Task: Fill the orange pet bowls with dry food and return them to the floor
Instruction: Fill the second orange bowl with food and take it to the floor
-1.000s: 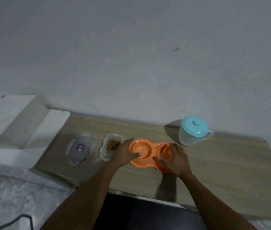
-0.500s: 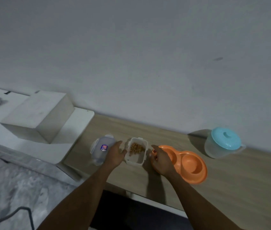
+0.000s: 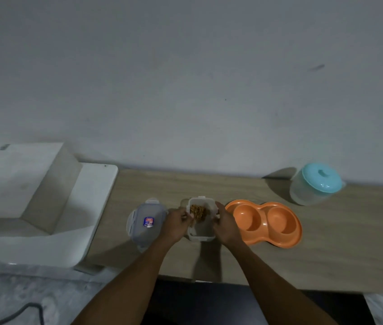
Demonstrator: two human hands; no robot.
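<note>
A second earlier both hands had rested on the orange pet bowls (image 3: 264, 222), one on each end of the double dish. Half a second after that they had let go and were travelling toward the clear food container (image 3: 201, 219), neither yet on it. Now the left hand (image 3: 177, 222) and the right hand (image 3: 225, 225) each pressed a long side of that container, so the two-handed grip was clamped on it, thumbs over the rim and fingers down the outer walls.

The container stood open on the table (image 3: 326, 242), or had perhaps just begun to lift; the view did not settle which. The dry food (image 3: 198, 211) lay heaped in its far end, away from the wrists, with the near end bare. Its lid (image 3: 144, 222), with a small label on top, lay flat just outside the left hand and seemed to touch that hand's back. The orange pet bowls sat just outside the right hand, close to its knuckles, both wells empty. Further off on that side, near the wall, stood a clear jug with a teal lid (image 3: 317, 186).

The shift suggested that placing the dish was finished and pouring was the step in hand. No food had reached either well, so filling both and returning the dish to the floor remained.
</note>
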